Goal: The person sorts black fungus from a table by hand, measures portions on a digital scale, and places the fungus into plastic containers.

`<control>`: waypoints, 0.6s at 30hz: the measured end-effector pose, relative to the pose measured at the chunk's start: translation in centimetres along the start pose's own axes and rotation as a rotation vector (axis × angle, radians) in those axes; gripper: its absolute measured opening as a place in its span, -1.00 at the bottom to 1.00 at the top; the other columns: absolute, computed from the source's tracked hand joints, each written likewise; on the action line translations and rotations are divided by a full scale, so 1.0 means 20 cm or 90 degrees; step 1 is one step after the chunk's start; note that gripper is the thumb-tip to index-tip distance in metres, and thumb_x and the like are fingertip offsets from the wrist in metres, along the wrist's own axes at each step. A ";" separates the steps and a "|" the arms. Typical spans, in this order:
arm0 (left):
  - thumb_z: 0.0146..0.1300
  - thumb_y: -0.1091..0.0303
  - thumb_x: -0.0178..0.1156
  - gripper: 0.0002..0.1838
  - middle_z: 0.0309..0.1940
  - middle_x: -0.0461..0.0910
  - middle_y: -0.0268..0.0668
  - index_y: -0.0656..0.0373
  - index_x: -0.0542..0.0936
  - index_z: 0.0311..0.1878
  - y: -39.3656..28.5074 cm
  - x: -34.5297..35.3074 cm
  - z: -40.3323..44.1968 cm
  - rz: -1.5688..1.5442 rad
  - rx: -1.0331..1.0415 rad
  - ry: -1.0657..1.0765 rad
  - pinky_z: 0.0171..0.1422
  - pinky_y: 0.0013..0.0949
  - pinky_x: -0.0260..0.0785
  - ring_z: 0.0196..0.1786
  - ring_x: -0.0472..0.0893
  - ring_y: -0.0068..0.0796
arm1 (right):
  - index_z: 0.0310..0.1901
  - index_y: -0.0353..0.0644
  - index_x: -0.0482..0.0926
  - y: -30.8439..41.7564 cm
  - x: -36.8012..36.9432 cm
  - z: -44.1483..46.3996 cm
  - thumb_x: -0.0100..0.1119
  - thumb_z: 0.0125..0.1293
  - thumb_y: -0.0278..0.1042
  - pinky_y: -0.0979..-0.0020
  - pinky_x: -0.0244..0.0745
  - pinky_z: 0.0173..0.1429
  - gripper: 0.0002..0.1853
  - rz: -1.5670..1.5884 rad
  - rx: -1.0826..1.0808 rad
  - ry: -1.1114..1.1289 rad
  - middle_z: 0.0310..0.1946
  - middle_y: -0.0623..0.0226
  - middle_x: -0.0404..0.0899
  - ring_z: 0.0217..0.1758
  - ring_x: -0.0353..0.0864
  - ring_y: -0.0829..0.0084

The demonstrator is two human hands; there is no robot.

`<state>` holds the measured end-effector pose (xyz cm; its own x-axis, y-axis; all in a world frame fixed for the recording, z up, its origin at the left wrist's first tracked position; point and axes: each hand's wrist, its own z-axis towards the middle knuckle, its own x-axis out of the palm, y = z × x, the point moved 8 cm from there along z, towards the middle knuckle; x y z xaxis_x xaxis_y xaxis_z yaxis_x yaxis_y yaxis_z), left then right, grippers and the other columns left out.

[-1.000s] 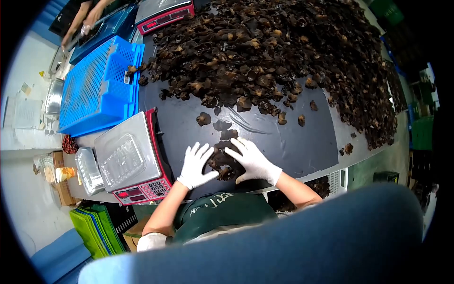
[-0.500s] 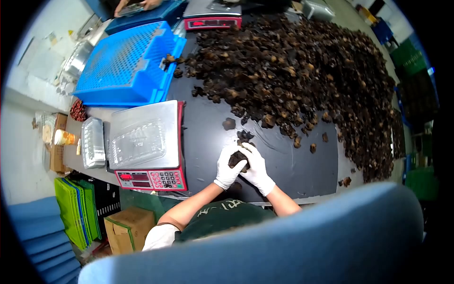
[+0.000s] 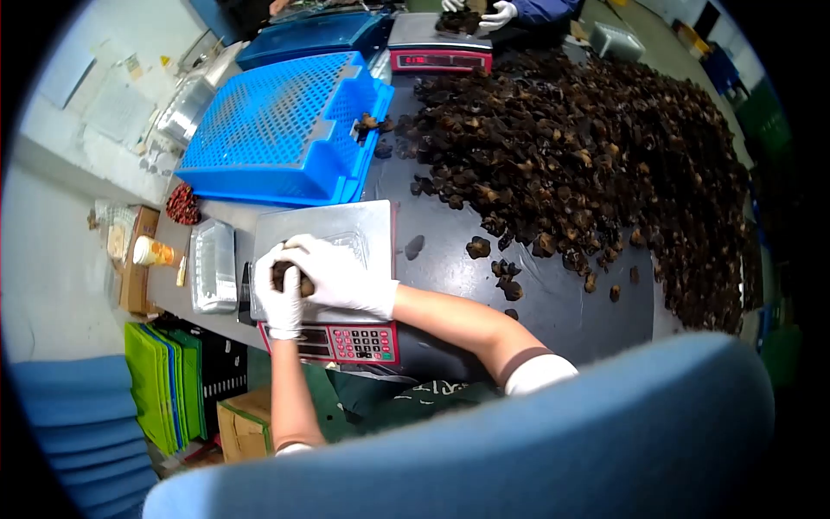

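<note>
My left hand (image 3: 278,298), in a white glove, is closed around a clump of dark mushrooms (image 3: 292,278) over the near scale. My right hand (image 3: 337,275), gloved too, presses on the same clump from the right, its fingers bent over the top. Both hands are above a clear plastic tray (image 3: 353,242) on the scale's metal plate (image 3: 378,218), and they hide much of the tray. Below them the scale's red keypad (image 3: 363,344) shows. A few loose mushrooms (image 3: 478,247) lie on the dark table right of the scale.
A large mushroom pile (image 3: 571,156) covers the table's right side. Blue crates (image 3: 259,121) stand behind the scale, clear trays (image 3: 213,264) and a cup (image 3: 154,252) to its left. Beyond, a co-worker's gloved hands (image 3: 497,16) are at another scale (image 3: 441,59).
Both hands have gathered mushrooms from the table and carried them left, over the tray on the near scale. The view has shifted, and a co-worker's gloved hands now show at the far scale.
</note>
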<state>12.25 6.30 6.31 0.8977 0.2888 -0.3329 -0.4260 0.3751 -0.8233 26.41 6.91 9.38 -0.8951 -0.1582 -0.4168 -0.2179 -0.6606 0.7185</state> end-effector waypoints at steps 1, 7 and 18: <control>0.17 0.45 0.29 -0.63 0.02 0.58 -0.20 0.27 0.55 0.06 0.07 -0.06 0.02 0.057 0.024 0.032 0.20 -0.31 0.40 0.05 0.57 -0.34 | 0.09 -0.08 0.44 -0.03 0.08 0.02 0.33 0.00 -0.33 0.11 0.55 0.03 -0.46 -0.008 -0.015 0.000 0.05 0.14 0.44 0.02 0.55 0.05; 0.02 0.34 0.35 -0.41 0.20 0.44 -0.07 0.12 0.53 0.20 0.25 -0.12 0.03 0.328 0.117 0.247 0.38 -0.09 0.26 0.25 0.43 -0.03 | 0.17 -0.14 0.47 -0.20 0.25 -0.01 0.47 -0.13 0.01 0.08 0.28 0.23 -0.22 -0.217 -0.014 0.142 0.04 0.13 0.49 0.18 0.42 0.06; -0.14 -0.11 0.49 -0.07 0.38 0.34 -0.13 0.03 0.44 0.34 0.22 0.10 -0.05 0.318 0.105 0.383 0.44 0.06 0.11 0.34 0.30 0.07 | 0.27 -0.21 0.41 -0.11 -0.24 -0.22 0.41 -0.07 0.02 -0.02 0.17 0.40 -0.15 -0.125 -0.001 -0.026 0.23 0.01 0.41 0.33 0.32 -0.05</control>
<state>12.24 7.62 1.57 0.4827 -0.0506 -0.8743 -0.7632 0.4654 -0.4483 32.92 5.97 7.36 -0.8503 0.0031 -0.5263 -0.3891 -0.6772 0.6245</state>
